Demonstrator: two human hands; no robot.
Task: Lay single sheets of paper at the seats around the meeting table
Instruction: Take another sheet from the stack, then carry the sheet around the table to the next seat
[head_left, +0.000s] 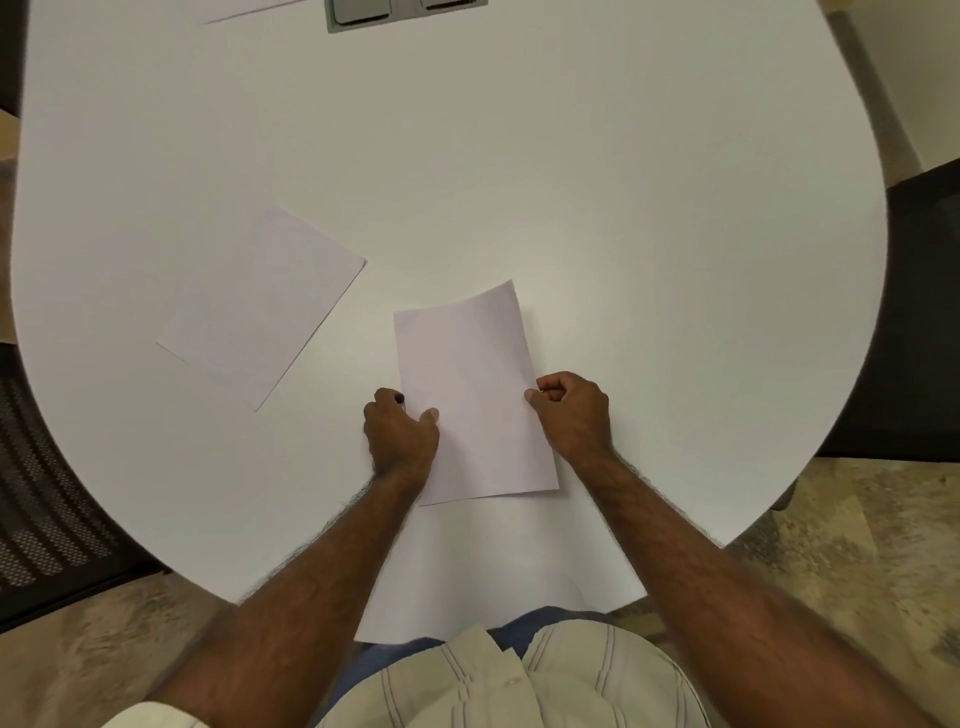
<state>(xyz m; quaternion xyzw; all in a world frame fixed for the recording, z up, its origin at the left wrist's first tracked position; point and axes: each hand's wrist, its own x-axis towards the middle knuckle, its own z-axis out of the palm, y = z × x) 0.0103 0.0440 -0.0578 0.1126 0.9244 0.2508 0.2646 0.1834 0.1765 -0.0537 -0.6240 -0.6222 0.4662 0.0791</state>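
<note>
So the person's got a sheet (470, 395) pinched from both sides at the rounded end of the table (519, 156). Left hand (400, 431) has its thumb on top of the left edge with the fingers curled round it, right hand (569, 410) has thumb and fingertips closed on the right edge. The far end curls up a bit, so it looks like it's held slightly off the surface, probably so it can be squared up to the seat before it's dropped.

Below it there's a bigger white sheet (498, 566) hanging over the table edge toward the person; can't tell if that's a stack or one page. Another sheet (260, 306) already lies flat off to the left, angled toward the mesh chair (47, 467), which makes sense if each one faces its own seat. There's a corner of one more (249, 10) at the far edge, beside the socket panel (405, 13). A dark chair (919, 312) on the right has nothing in front of it yet, so that seat's likely still to do.
</note>
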